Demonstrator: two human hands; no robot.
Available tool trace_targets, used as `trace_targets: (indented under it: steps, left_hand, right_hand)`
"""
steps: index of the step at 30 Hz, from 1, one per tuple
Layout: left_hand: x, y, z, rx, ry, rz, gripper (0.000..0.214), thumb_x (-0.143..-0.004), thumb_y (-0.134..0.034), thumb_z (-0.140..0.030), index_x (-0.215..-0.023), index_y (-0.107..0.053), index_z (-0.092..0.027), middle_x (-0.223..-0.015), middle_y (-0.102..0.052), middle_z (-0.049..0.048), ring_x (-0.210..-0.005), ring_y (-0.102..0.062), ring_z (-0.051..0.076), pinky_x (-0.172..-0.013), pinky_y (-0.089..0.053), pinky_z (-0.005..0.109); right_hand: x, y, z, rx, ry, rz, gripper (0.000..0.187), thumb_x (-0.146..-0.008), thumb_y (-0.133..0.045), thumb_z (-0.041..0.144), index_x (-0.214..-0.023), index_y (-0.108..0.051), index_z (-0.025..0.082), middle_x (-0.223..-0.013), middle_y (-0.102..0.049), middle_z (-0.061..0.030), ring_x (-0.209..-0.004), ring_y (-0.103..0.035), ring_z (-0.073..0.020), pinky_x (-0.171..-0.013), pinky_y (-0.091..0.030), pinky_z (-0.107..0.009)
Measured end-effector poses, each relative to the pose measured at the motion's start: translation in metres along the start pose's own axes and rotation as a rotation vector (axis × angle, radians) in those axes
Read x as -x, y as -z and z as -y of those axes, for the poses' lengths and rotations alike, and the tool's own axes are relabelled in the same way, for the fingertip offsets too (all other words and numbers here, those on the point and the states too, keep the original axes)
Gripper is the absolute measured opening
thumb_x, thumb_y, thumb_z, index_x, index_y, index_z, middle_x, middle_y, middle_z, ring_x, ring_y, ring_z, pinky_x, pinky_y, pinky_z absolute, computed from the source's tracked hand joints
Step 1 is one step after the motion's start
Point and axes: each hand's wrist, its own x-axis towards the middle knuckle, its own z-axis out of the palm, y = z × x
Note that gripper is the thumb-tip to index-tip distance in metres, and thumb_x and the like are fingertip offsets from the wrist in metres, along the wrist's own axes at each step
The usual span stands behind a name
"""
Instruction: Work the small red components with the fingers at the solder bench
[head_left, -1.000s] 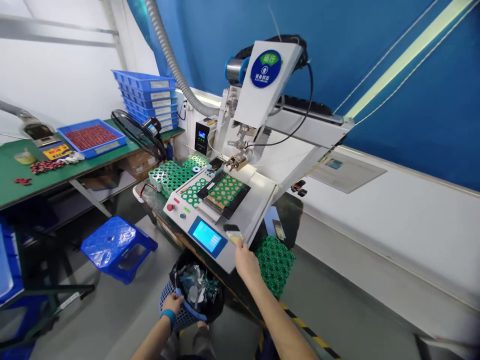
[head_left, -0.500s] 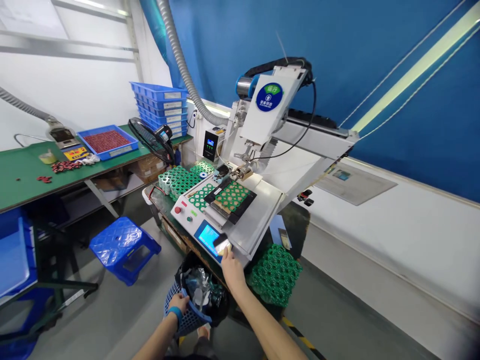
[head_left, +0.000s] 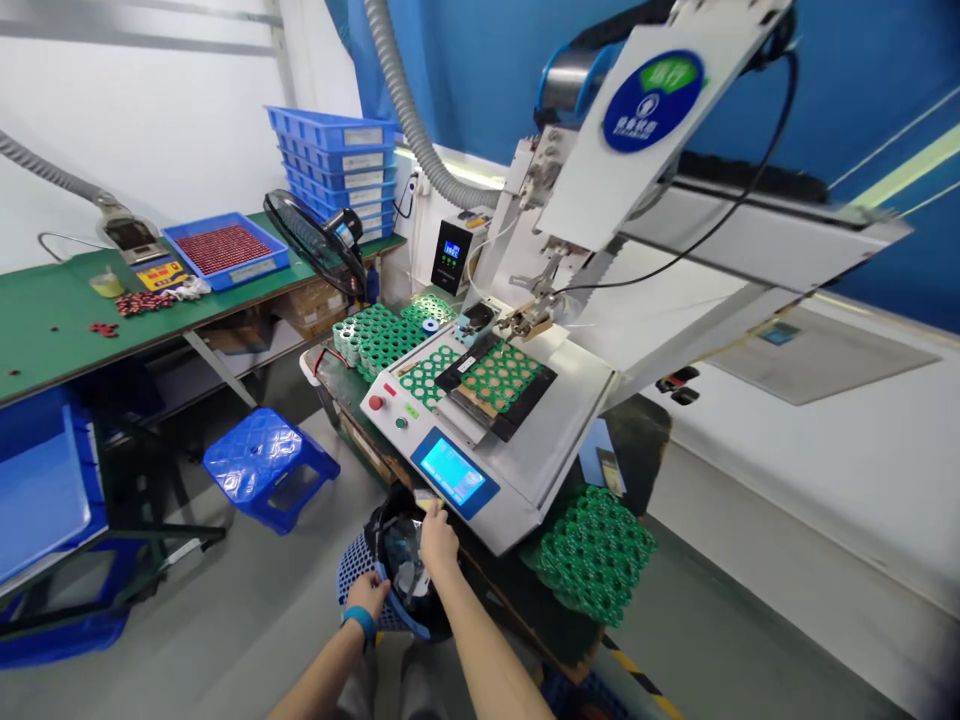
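Left hand (head_left: 367,597): fingers closed on the near rim of the blue waste basket (head_left: 360,570), gripping it.
Right hand (head_left: 437,535): pinched on a small pale brush-like piece (head_left: 426,505), over the basket's black liner, just below the machine's front edge.
Machine (head_left: 525,450): green cell holders (head_left: 499,375) sit in the fixture.
Progress: I judge the piece not yet dropped; release remains.

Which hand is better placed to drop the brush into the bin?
Right. The right hand already holds the brush above the bin opening; the left hand is busy gripping the bin's rim.
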Motion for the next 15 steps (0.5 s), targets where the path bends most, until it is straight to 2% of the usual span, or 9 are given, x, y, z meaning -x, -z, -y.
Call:
trace_targets:
  steps: [3,7,10,12,15]
  left_hand:
    - [-0.008,0.006,0.003,-0.042,-0.014,0.028,0.022,-0.089,-0.057,-0.031,-0.078,-0.061,-0.012,-0.076,-0.064,0.0007,-0.076,-0.063,0.014,-0.077,-0.052,0.034]
    - [-0.015,0.010,0.007,-0.065,-0.036,0.061,0.024,-0.090,-0.056,-0.032,-0.077,-0.061,-0.012,-0.075,-0.064,0.0006,-0.075,-0.062,0.014,-0.076,-0.051,0.033]
    - [-0.019,0.013,0.011,-0.073,-0.053,0.091,0.023,-0.090,-0.056,-0.031,-0.079,-0.061,-0.011,-0.076,-0.064,0.0008,-0.073,-0.062,0.014,-0.073,-0.052,0.032]
    - [-0.023,0.015,0.014,-0.083,-0.063,0.109,0.023,-0.091,-0.055,-0.031,-0.081,-0.062,-0.011,-0.076,-0.064,0.0009,-0.072,-0.062,0.013,-0.071,-0.053,0.031]
    - [-0.029,0.017,0.018,-0.103,-0.075,0.123,0.024,-0.091,-0.055,-0.031,-0.081,-0.062,-0.011,-0.073,-0.063,0.0002,-0.070,-0.062,0.012,-0.069,-0.053,0.030]
  right_hand:
    - [0.013,-0.017,0.003,-0.039,-0.077,0.048,0.037,-0.096,-0.051,0.020,-0.132,-0.046,0.013,-0.112,-0.062,-0.0101,-0.086,-0.066,-0.0174,-0.074,-0.058,-0.033]
    - [0.064,-0.031,-0.030,-0.084,-0.149,0.095,0.044,-0.094,-0.049,0.007,-0.136,-0.042,0.014,-0.111,-0.064,-0.0085,-0.083,-0.067,-0.0157,-0.075,-0.057,-0.031]
    - [0.073,-0.032,-0.052,-0.091,-0.278,0.069,0.047,-0.094,-0.044,0.004,-0.140,-0.036,0.012,-0.114,-0.062,-0.0119,-0.084,-0.068,-0.0171,-0.075,-0.057,-0.032]
    - [0.063,-0.035,-0.047,-0.098,-0.347,0.054,0.044,-0.096,-0.044,0.008,-0.139,-0.037,0.010,-0.114,-0.061,-0.0134,-0.084,-0.068,-0.0179,-0.074,-0.057,-0.033]
    - [0.049,-0.044,-0.010,-0.133,-0.337,0.050,0.041,-0.097,-0.045,0.012,-0.138,-0.039,0.012,-0.112,-0.062,-0.0114,-0.082,-0.067,-0.0165,-0.071,-0.058,-0.031]
